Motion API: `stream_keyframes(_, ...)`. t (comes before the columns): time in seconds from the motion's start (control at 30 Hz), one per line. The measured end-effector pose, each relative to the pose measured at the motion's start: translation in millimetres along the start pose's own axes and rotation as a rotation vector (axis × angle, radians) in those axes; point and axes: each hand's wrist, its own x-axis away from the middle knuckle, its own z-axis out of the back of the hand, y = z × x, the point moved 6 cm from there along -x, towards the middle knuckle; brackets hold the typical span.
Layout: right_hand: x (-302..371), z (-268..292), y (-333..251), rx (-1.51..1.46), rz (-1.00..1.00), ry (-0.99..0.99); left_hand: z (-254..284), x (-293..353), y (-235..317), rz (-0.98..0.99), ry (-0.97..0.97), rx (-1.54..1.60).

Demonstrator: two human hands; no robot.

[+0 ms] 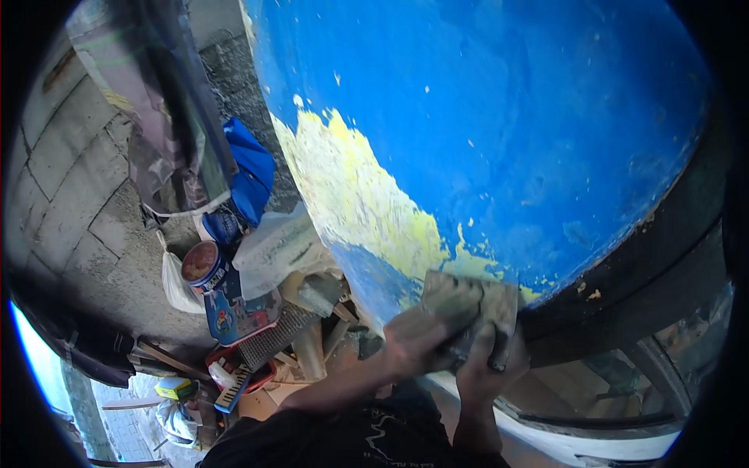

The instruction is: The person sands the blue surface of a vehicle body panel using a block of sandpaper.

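Observation:
A large curved blue panel (pixel 499 156) fills the upper right, its paint chipped in small spots. Along its left and lower side runs a rough pale yellow and whitish patch (pixel 367 195), like body filler. At the patch's lower right end, a flat, dusty grey-brown rectangular sanding block (pixel 499 292) lies against the panel. My left hand (pixel 437 316) is closed over its left part, fingers pressed on top. My right hand (pixel 488 366) grips its lower right edge with the thumb on the near face. Both hands look dusty. The block's underside is hidden.
A dark trim strip (pixel 608 300) and a glass window (pixel 601 382) border the panel below right. To the left stand an open tin (pixel 201 264), a plastic sheet (pixel 277 249), a red basin (pixel 265 382) and scrap wood. A cloth-like cover (pixel 168 140) hangs at upper left.

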Motion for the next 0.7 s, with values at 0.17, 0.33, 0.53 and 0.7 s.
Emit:
stream_keyframes(0.17, -0.9, 2.7, -2.2, -0.013, -0.099, -0.083, 7.0, -4.0, 6.8, -0.016, -0.055, -0.032)
stream_keyframes(0.33, -10.8, -1.7, -17.2, -0.129, -0.172, -0.134, 14.5, -22.9, 6.5, -0.002, 0.009, -0.082)
stream_keyframes(0.53, -6.7, -4.8, -14.8, 0.034, -0.008, -0.099, 10.8, -19.9, 6.0, 0.022, -0.024, -0.052)
stream_keyframes(0.7, 9.6, -1.5, 6.0, 0.108, 0.032, -0.116, 8.4, 0.4, -4.5, -0.026, -0.104, -0.002)
